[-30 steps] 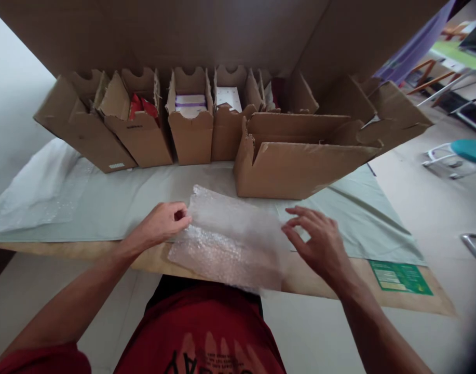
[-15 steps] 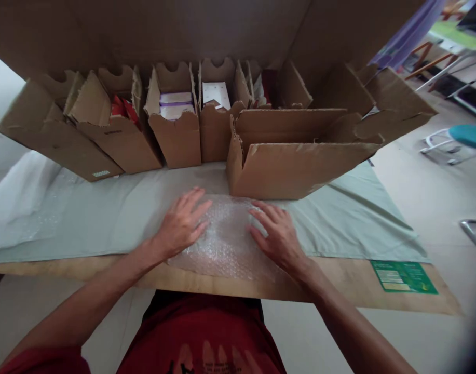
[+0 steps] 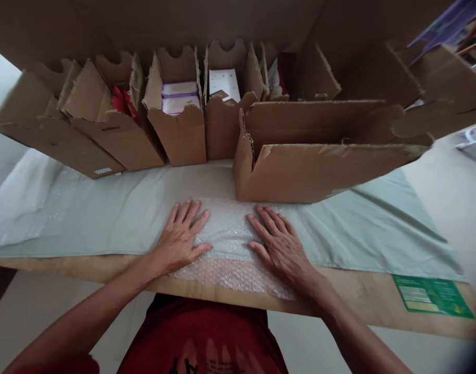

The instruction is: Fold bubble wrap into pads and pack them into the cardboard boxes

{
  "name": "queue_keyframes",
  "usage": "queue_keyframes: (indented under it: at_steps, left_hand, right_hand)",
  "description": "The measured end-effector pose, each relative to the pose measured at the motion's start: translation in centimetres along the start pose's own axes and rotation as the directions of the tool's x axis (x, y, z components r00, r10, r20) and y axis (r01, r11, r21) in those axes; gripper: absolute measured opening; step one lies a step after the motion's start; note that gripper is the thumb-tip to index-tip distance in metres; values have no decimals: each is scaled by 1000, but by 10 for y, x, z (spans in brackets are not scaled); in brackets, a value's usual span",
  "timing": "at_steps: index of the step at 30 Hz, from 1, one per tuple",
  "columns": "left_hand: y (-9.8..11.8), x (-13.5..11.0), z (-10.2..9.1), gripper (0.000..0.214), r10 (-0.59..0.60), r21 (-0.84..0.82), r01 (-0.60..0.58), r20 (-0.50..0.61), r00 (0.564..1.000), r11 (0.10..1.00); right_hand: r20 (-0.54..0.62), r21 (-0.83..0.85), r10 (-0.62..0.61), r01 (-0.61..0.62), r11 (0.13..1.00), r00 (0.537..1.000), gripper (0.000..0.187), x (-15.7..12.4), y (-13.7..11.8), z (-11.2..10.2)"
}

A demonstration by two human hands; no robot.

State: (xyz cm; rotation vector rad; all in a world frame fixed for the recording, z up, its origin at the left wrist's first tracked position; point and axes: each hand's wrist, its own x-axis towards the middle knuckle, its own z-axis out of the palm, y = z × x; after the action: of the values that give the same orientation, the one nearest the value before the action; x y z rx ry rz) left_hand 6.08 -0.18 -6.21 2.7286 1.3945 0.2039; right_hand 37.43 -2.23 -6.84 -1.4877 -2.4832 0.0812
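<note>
A sheet of clear bubble wrap (image 3: pixel 230 244) lies flat at the table's near edge, half on a pale green cloth (image 3: pixel 105 213) and half on bare wood. My left hand (image 3: pixel 181 239) rests palm down on the sheet's left side, fingers stretched out and spread. My right hand (image 3: pixel 279 244) lies flat on its right side, fingers apart too. Neither hand grips anything. Just beyond my fingertips stands a wide open cardboard box (image 3: pixel 311 166).
Behind stands a row of narrow open cardboard boxes (image 3: pixel 179 130), some holding red, purple-and-white and white packets. A green label (image 3: pixel 432 296) sits on the wooden table edge (image 3: pixel 370 296) at the right. More plastic wrap (image 3: pixel 19 197) lies far left.
A second ago my left hand pinched the lifted bubble wrap and my right hovered beside it. The sheet has come down flat, and both hands now press on it with open fingers.
</note>
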Motion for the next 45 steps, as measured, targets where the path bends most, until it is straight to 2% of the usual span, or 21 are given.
queue_keyframes:
  at_steps: [5, 7, 9, 11, 14, 17, 20, 23, 26, 28, 33, 36, 39, 41, 43, 45]
  left_hand:
    - [-14, -38, -11, 73, -56, -9, 56, -46, 997, 998]
    - [-8, -39, -21, 69, -54, -43, 50, -84, 995, 998]
    - [7, -30, -27, 64, -13, -61, 5, -130, 991, 998]
    - [25, -15, -27, 59, 81, -65, -89, -118, 990, 994]
    - [43, 1, -16, 59, 205, -77, -204, 4, 979, 976]
    - [42, 0, -5, 64, 210, -82, -204, 76, 975, 976]
    - [32, -12, -5, 62, 185, -92, -177, 81, 979, 980]
    - [26, -25, -13, 60, 173, -141, -161, 75, 982, 977]
    - [26, -39, -24, 64, 201, -240, -184, 47, 979, 953]
    - [28, -47, -30, 68, 233, -290, -215, 28, 972, 933]
    - [29, -55, -30, 64, 270, -278, -251, 29, 963, 927]
    - [29, -54, -29, 62, 289, -241, -274, 29, 957, 931]
    - [26, -52, -34, 66, 310, -221, -300, 11, 951, 928]
    - [22, -52, -39, 69, 307, -236, -297, 4, 952, 925]
    - [15, -52, -44, 68, 274, -281, -264, -4, 962, 923]
    - [9, -51, -48, 54, 218, -373, -212, -29, 976, 903]
  right_hand:
    - [-104, 5, 92, -92, 996, 990, 47, -35, 24, -14]
    - [-193, 31, 144, -141, 990, 971, 42, -39, 21, -23]
    - [-250, 75, 139, -123, 990, 958, 41, -32, 5, -29]
    - [-200, 123, 55, -30, 992, 978, 43, -16, -18, -28]
    - [-28, 158, -90, 94, 983, 996, 48, 6, -46, -15]
    - [53, 116, -138, 131, 985, 989, 50, 4, -47, -2]
    - [33, 80, -91, 88, 993, 995, 49, -21, -27, -4]
    - [-42, 103, -3, 7, 995, 999, 47, -54, -10, -17]
    - [-87, 171, 43, -28, 985, 995, 49, -85, -7, -33]
    - [-70, 184, 29, -15, 983, 997, 51, -99, -10, -42]
    - [20, 167, -142, 137, 976, 990, 47, -100, -14, -48]
    - [-26, 155, -163, 165, 974, 986, 34, -89, -13, -44]
    - [-76, 213, -104, 119, 970, 992, 25, -81, -14, -46]
    - [-62, 336, -16, 36, 941, 998, 23, -78, -14, -54]
    - [-13, 495, 108, -88, 865, 994, 21, -76, -13, -63]
    - [79, 624, 221, -221, 749, 972, 24, -75, -9, -71]
